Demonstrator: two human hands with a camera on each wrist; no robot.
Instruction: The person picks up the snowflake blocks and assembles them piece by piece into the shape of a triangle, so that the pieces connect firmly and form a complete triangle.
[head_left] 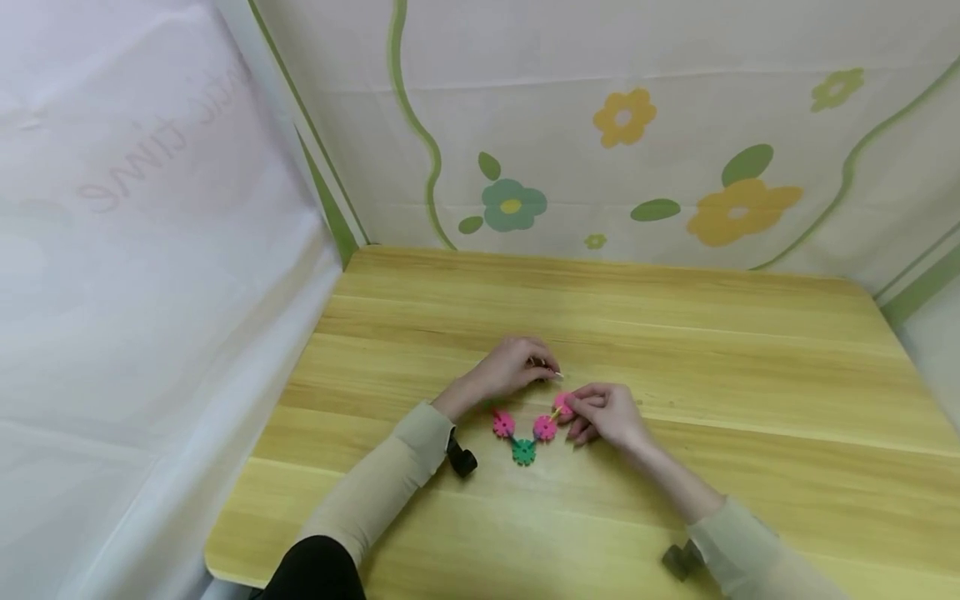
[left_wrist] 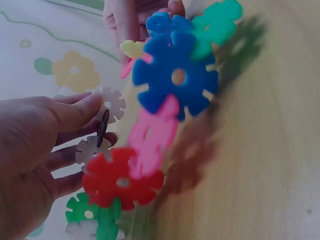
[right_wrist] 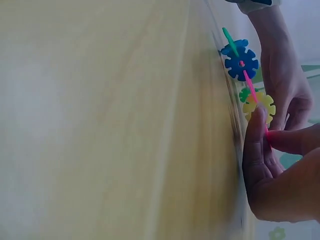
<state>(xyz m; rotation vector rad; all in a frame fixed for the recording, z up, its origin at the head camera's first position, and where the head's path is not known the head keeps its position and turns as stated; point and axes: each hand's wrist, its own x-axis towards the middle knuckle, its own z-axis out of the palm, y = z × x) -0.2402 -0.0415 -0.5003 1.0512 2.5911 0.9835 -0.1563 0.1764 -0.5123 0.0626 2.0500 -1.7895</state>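
My left hand (head_left: 517, 367) pinches a white snowflake-shaped plastic disc (left_wrist: 114, 104) between thumb and fingers. A dark disc (left_wrist: 102, 129), seen edge-on, is slotted into it and leads to a second white disc (left_wrist: 90, 150). Interlocked discs form a bent chain between the hands, including a red disc (left_wrist: 110, 175), a large blue disc (left_wrist: 162, 65) and a green disc (head_left: 524, 452) nearest the body. At the chain's right end my right hand (head_left: 609, 414) pinches a pink disc (head_left: 562, 403), joined to a yellow disc (right_wrist: 266, 106). The hands are close together over the table.
The wooden table (head_left: 675, 333) has rounded corners and reaches back to a white curtain (head_left: 562, 50) printed with flowers. Another white sheet (head_left: 150, 333) hangs along the left side. Dark wrist devices (head_left: 462, 460) are strapped at both cuffs.
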